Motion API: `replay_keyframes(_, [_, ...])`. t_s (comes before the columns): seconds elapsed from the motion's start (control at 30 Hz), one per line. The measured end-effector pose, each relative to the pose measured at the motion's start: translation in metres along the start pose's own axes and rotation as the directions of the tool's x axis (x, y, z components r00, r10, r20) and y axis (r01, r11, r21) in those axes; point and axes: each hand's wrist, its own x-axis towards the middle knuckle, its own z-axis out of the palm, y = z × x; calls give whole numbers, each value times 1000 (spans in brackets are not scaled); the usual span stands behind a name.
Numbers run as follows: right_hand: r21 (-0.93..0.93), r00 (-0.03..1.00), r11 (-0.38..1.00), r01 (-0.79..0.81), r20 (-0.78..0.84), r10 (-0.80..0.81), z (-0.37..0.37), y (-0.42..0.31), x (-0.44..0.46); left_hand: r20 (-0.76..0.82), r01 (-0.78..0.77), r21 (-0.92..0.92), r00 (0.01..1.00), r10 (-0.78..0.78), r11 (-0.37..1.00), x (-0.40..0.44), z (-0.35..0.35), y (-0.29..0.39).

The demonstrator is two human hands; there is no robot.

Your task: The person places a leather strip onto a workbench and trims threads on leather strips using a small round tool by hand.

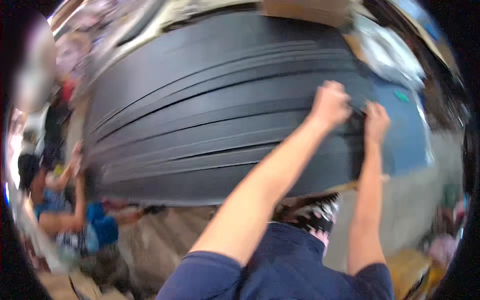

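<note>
Navy shirt; black, creased sheeting.

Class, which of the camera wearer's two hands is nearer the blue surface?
The right hand: it is at the edge of the black sheet, beside the blue surface, while the left hand is farther in.

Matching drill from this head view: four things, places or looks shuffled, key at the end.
1. Black sheet
2. Cardboard box
3. Green piece
4. Left hand

A. On the blue surface
B. Curled, near the other hand
C. Lined with long folds
D. Brown, at the far edge

Pairs: 1-C, 2-D, 3-A, 4-B
</note>
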Motion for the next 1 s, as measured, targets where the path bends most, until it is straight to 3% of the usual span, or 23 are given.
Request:
replay_keyframes(0.03, [-79, 993, 990, 113, -3, -114, 0, 11, 1, 10, -1, -51, 1000, 2, 999, -1, 3, -4])
replay_keyframes(0.07, [97, 995, 990, -101, -13, 103, -1, -3, -3, 42, 17, -52, 999, -15, 999, -2, 4, -3])
replay_keyframes(0.13, [184, 991, 983, -5, -130, 30, 9, 24, -2, 95, 62, -78, 994, -55, 995, -3, 3, 2])
replay_keyframes(0.17, [123, 989, 990, 76, -138, -59, 6, 22, -3, 100, 57, -46, 994, -52, 997, -5, 4, 3])
replay_keyframes(0.27, [182, 987, 983, 16, -158, 14, 7, 4, -2, 119, 64, -24, 991, -61, 998, -1, -1, 1])
replay_keyframes(0.43, [214, 993, 976, 31, -114, -7, 6, -3, -5, 153, 23, -12, 988, -21, 1000, 0, -4, 3])
replay_keyframes(0.5, [193, 998, 981, -4, -60, 16, 2, -6, -6, 161, -19, -20, 987, 22, 1000, 1, -3, 3])
replay_keyframes(0.77, [217, 983, 976, -13, -178, 53, 6, -5, -4, 299, -238, 107, 934, 197, 965, 11, 3, 3])
replay_keyframes(0.9, [255, 971, 964, -76, -199, 129, 9, -2, -3, 502, -383, 223, 834, 231, 897, 28, -1, 8])
replay_keyframes(1.0, [253, 966, 967, -27, -241, 90, 6, -5, -3, 595, -484, 247, 759, 262, 839, 35, -4, 10])
